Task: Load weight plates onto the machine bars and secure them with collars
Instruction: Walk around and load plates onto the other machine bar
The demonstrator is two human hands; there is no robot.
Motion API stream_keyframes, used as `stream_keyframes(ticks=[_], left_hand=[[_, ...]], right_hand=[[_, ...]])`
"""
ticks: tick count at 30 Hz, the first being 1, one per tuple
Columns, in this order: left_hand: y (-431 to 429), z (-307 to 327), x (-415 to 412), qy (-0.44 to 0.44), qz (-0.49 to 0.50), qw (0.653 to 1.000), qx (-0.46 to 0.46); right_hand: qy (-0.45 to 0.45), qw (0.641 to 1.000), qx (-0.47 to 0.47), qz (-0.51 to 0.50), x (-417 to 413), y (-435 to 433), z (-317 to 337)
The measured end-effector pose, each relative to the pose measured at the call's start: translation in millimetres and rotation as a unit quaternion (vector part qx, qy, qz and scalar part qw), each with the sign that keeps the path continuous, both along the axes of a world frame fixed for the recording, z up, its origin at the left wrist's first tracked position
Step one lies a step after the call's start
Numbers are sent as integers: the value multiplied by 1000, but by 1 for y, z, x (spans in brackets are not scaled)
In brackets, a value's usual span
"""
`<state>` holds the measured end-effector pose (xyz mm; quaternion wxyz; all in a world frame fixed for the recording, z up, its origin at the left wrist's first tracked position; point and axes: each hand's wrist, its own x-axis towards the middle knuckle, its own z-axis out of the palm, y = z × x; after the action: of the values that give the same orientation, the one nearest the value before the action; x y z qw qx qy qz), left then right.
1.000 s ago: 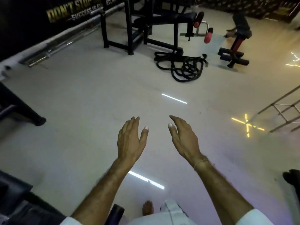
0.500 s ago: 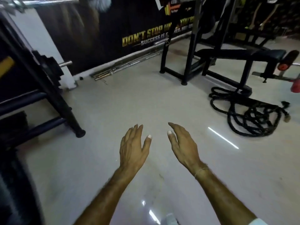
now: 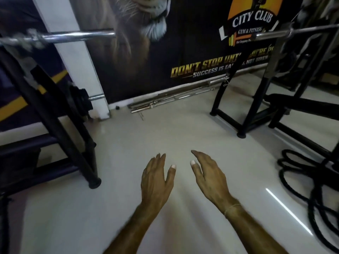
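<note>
My left hand [image 3: 156,182] and my right hand [image 3: 211,178] are held out side by side over the pale floor, fingers apart, holding nothing. A chrome bar [image 3: 73,36] with a bare end sticks out at the upper left, resting on a black machine frame [image 3: 60,125]. Black weight plates [image 3: 80,101] sit stacked on a short chrome peg low on that frame, well left of and beyond my hands. A second chrome bar [image 3: 293,33] lies across a black rack [image 3: 264,99] at the upper right. No collar is visible.
Several loose barbells [image 3: 170,101] lie along the foot of the banner wall. A white pillar [image 3: 73,66] stands behind the left frame. A coiled black battle rope [image 3: 311,182] covers the floor at right, beside a black bench frame.
The view has swung up and to the left, bringing the left machine, its plates and the two bars closer. My hands keep the same open pose.
</note>
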<state>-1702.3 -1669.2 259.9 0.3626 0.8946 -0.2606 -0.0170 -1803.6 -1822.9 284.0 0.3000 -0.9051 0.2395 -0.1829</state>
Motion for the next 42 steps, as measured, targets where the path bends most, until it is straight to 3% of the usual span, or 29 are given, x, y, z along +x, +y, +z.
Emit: stream_keyframes(ticks=[8,15,22,35,42], left_hand=[[-143,15,159,-35,32,998,38],[-265,10,296,-51,122,989,68],[-360,21,422,-50,190,978,66],[-469,-12,703,-12,248,966,72],[-468,-11,844,-6,353,930,106]], right_hand=[[-22,999,10,24,165,-155,-2],[-14,995,7,97,331,-307,-3],[-19,986,-13,163,486,-405,6],[22,972,-34,231,787,-520,-25],[24,941,-19,336,978,-517,-39]])
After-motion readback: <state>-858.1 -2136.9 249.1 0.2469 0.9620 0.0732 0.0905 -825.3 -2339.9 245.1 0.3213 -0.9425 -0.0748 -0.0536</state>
